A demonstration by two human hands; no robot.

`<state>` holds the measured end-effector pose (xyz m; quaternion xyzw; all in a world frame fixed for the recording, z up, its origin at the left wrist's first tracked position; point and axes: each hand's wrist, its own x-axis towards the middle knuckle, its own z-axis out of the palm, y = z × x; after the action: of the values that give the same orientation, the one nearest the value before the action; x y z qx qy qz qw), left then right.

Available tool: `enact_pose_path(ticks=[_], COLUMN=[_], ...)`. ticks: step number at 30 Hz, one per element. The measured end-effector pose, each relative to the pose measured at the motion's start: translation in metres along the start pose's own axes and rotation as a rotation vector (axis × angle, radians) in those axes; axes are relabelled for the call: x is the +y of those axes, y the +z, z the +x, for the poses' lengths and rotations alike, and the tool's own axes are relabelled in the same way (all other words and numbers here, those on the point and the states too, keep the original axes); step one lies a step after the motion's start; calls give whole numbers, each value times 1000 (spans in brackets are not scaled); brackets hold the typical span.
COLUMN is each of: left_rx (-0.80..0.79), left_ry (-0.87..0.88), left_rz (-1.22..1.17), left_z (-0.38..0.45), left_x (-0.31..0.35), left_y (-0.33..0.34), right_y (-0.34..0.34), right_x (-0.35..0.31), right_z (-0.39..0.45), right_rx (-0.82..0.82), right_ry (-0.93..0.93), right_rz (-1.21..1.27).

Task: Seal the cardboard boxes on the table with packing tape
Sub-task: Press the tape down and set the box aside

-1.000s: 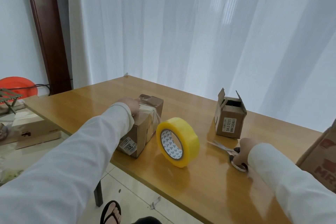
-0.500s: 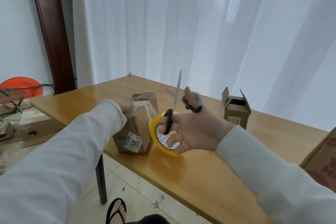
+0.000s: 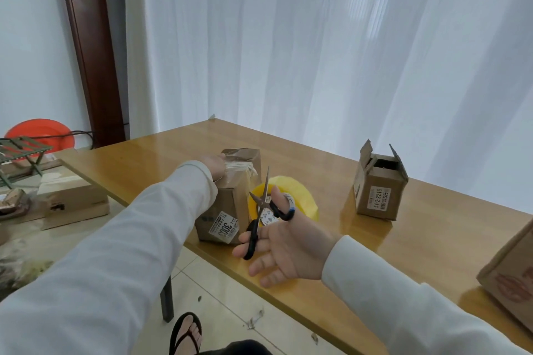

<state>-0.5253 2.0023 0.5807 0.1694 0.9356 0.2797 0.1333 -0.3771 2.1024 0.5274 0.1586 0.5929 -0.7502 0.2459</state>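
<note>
Since a moment ago my right hand [image 3: 284, 248] has lowered the scissors [image 3: 261, 212] a little, blades parted and pointing up, thumb through one black loop and a finger through the other, the remaining fingers spread. My left hand [image 3: 215, 165] presses on top of the taped box [image 3: 227, 204] near the desk [image 3: 403, 242] edge; whether its fingers curl round the tape strip I cannot tell. That strip runs to the yellow tape roll [image 3: 300, 196] just behind the scissors. I expect the tape to be thin, sticky and limp once cut, so I'd keep it taut and snip close to the box. The light, stiff open box [image 3: 377, 193] stands well apart, unsealed.
</note>
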Motion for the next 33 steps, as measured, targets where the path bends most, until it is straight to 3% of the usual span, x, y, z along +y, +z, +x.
enact_pose_path(ticks=[6,15,26,33], left_rx=[-36,-17,1,4], left_ry=[43,8,0,33], left_rz=[234,242,309,364], left_z=[23,30,39,34], left_x=[-13,-20,-24,-20], left_y=[-6,-6,-5,-4], right_y=[4,11,21,30], right_x=[1,-4,-11,-11], right_z=[7,15,24,29], right_rx=[62,-26,159,367], right_ry=[-3,-59,-122,-209], right_rz=[-70,2,105,262])
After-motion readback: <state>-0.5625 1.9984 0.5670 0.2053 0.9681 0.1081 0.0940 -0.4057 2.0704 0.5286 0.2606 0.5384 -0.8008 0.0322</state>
